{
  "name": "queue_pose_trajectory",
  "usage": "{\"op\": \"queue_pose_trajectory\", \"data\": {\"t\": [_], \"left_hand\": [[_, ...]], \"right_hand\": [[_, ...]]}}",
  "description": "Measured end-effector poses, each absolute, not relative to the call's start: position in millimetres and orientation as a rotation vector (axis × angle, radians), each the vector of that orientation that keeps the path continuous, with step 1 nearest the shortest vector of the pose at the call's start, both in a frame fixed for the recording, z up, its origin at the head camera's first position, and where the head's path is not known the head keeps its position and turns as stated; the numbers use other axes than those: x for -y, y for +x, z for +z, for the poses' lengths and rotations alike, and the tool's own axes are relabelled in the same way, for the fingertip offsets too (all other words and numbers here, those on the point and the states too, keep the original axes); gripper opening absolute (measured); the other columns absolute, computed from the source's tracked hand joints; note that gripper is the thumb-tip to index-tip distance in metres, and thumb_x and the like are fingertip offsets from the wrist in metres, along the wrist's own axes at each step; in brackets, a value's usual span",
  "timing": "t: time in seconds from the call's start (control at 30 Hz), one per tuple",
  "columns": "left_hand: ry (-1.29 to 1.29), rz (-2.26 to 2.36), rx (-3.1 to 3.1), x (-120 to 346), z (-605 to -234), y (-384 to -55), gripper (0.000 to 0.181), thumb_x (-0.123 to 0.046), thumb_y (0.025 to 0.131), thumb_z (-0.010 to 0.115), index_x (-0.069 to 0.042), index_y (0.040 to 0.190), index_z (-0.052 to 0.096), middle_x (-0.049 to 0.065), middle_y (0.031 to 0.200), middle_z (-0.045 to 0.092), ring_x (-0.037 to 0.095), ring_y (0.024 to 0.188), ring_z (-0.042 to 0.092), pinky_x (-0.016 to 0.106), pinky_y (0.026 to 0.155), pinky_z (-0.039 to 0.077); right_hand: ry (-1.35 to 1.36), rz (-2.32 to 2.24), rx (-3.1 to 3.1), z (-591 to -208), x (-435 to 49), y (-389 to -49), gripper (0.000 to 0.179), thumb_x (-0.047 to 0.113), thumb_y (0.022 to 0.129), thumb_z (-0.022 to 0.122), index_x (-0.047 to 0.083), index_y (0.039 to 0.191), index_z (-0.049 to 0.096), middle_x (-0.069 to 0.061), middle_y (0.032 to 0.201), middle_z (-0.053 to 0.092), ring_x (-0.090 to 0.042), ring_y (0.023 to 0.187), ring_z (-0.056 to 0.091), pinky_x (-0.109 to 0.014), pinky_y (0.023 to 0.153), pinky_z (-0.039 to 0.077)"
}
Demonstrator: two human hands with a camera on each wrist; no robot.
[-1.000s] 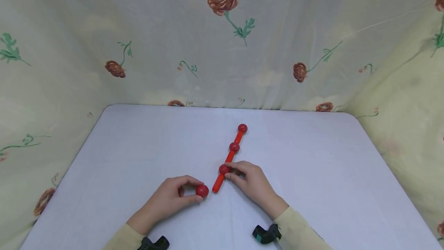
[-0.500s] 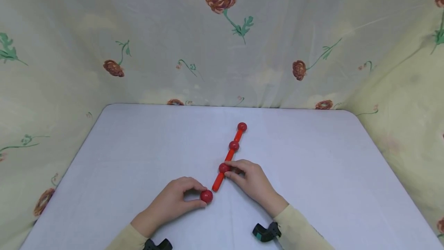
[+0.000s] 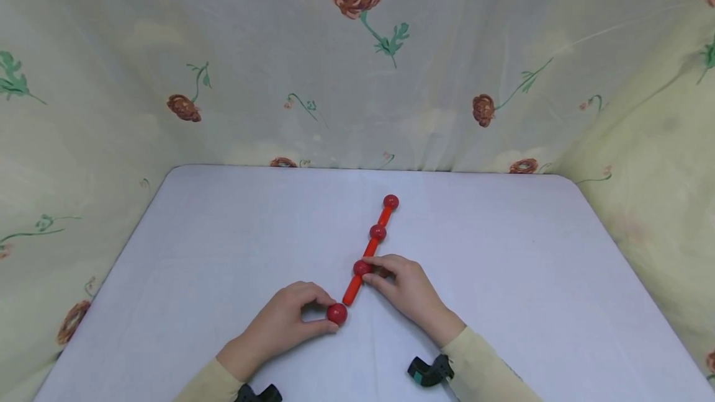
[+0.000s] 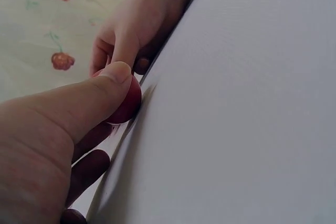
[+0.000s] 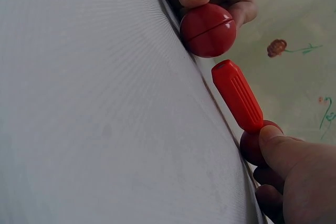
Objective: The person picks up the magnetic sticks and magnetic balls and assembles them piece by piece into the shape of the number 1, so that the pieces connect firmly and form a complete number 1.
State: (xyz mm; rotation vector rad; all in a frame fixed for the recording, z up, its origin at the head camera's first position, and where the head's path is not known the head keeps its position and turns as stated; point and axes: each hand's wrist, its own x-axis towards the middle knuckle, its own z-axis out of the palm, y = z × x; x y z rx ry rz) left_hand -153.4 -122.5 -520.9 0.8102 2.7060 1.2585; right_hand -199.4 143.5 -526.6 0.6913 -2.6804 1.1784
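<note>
A chain of red balls and orange-red rods slants across the middle of the table in the head view. Its far ball [image 3: 391, 202] and second ball [image 3: 378, 232] lie beyond the hands. My right hand [image 3: 410, 293] pinches the chain's nearest ball [image 3: 362, 268] between thumb and fingers. From that ball a ribbed rod [image 5: 237, 95] points toward me with a free end. My left hand [image 3: 287, 321] pinches a separate red ball [image 3: 337, 313] with a seam line around it. In the right wrist view a small gap shows between this ball and the rod's end.
The pieces lie on a white-covered table [image 3: 223, 222] with rounded far corners. Flower-printed cloth [image 3: 251, 48] hangs behind it and along both sides. A black wrist device [image 3: 430, 371] sits at the right sleeve, another [image 3: 259, 393] at the left.
My left hand has carried its ball rightward, from beside the rod to right by its free end. The right hand keeps its pinch, and the chain stays almost still.
</note>
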Motion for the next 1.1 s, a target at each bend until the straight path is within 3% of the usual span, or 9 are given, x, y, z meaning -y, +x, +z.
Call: {"op": "queue_pose_trajectory", "data": {"t": [1.1], "left_hand": [[0.964,1.272,-2.755,112.1,-524.8,-150.5,0.03,-0.043,0.076,0.085,-0.031,0.097,0.068,-0.024,0.094,0.063,0.002,0.088,0.058,0.029,0.08,0.05]], "right_hand": [[0.736,1.16,2.677,-526.5,-144.9,-197.2,0.036,0.028,0.087,0.078,0.022,0.122,0.071,0.015,0.105,0.068,-0.004,0.087,0.06,-0.027,0.079,0.053]]}}
